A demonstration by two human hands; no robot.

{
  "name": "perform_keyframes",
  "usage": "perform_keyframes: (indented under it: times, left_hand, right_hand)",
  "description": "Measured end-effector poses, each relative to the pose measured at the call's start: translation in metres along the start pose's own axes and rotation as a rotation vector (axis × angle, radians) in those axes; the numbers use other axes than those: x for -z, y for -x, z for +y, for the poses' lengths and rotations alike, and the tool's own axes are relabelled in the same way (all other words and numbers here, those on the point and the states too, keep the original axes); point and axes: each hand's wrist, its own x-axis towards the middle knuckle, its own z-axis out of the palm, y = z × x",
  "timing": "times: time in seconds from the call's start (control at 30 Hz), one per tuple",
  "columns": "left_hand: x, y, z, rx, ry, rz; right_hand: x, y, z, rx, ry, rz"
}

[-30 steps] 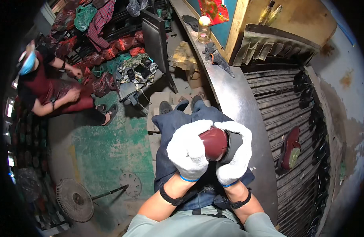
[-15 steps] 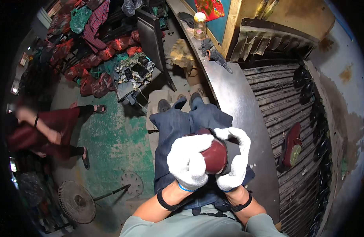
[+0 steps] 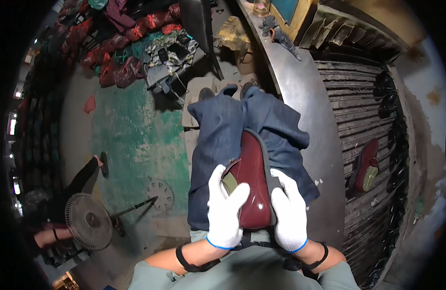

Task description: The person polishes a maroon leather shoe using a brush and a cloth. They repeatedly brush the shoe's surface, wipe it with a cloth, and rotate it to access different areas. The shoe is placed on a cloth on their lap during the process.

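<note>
A glossy maroon shoe with a dark sole edge lies lengthwise on my lap, over a dark blue cloth. My left hand, in a white glove, grips the shoe's left side with the thumb near its olive-lined opening. The gloved right hand clasps the shoe's right side by the heel. Both wrists wear black straps.
A second maroon shoe rests on the slatted metal rack at right. A curved metal bench runs alongside it. A floor fan stands at lower left, where another person's leg shows. Red bags pile up at the back.
The shoe has turned from cupped upright between my hands to lying lengthwise, toe pointing away. The view shifted down; the other person moved to the lower left.
</note>
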Motion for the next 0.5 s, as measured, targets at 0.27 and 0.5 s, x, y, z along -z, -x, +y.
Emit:
perform_keyframes:
  times: [0.27,0.5]
  left_hand:
    - [0.012,-0.007,-0.007,0.377,0.259,-0.122]
    - [0.016,-0.016,-0.011,0.324,0.256,-0.15]
  right_hand:
    - [-0.01,0.002,0.014,-0.012,-0.268,0.106]
    - [-0.007,-0.008,0.028,0.236,0.075,0.064]
